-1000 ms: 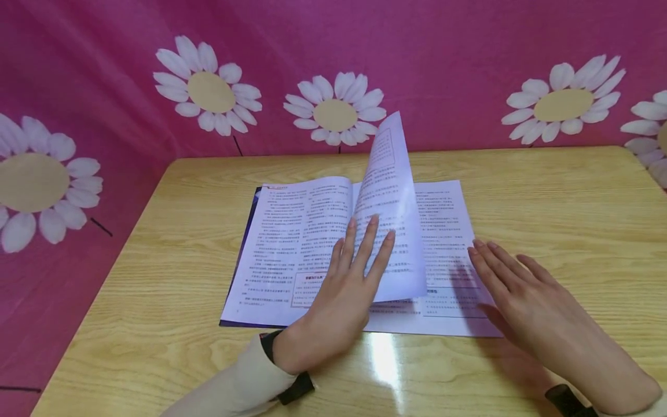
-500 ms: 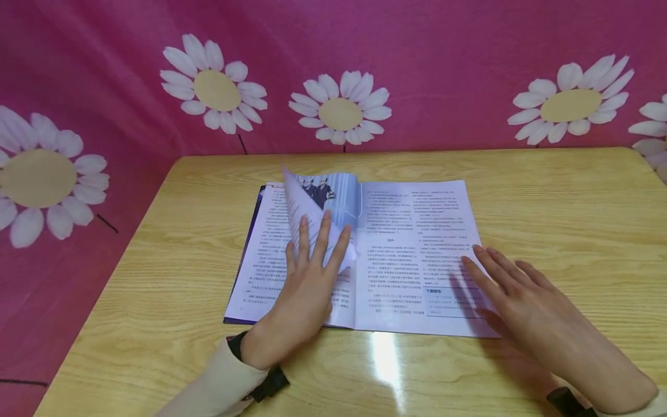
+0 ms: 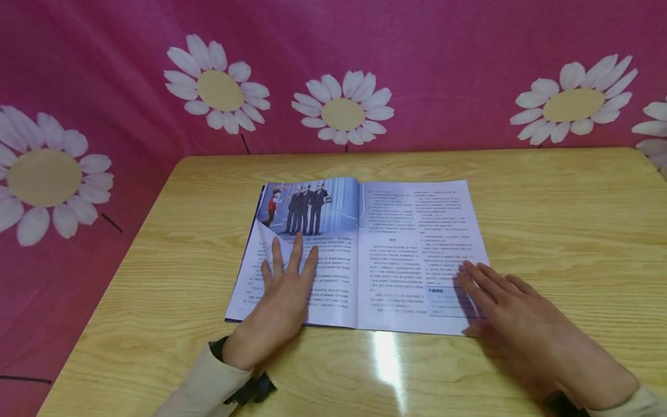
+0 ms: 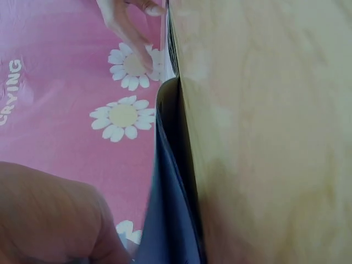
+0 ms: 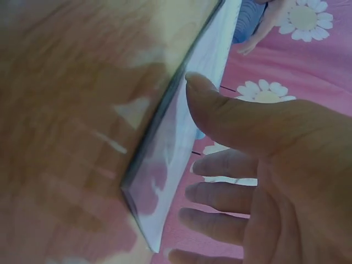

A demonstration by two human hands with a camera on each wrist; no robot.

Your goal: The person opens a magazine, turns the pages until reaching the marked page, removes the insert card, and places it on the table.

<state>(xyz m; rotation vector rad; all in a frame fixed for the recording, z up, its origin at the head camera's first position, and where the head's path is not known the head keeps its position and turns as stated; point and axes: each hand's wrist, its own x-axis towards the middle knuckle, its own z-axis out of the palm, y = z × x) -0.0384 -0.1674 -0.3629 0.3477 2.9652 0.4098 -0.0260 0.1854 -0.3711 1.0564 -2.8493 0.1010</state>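
An open magazine (image 3: pixel 396 272) lies on the wooden table, with an illustration of suited figures at the top of its left page. My left hand (image 3: pixel 278 307) rests on that left page, fingers spread and nearly straight; the page's outer lower part is folded over beside the fingers. In the left wrist view the magazine's dark cover edge (image 4: pixel 168 203) stands close to the left hand (image 4: pixel 55 220). My right hand (image 3: pixel 526 318) is at the right page's lower outer corner, fingers extended. In the right wrist view the thumb and fingers of the right hand (image 5: pixel 275 165) are apart, by the magazine's edge (image 5: pixel 159 192).
The wooden table (image 3: pixel 563 220) extends around the magazine on all sides. Behind it hangs a pink cloth (image 3: pixel 443 69) printed with white daisies. A bright light reflection shows on the tabletop in front of the magazine.
The lifted page has turned from right to left and now lies mostly down, showing the illustration. My left hand has moved left with it; my right hand has shifted only slightly.
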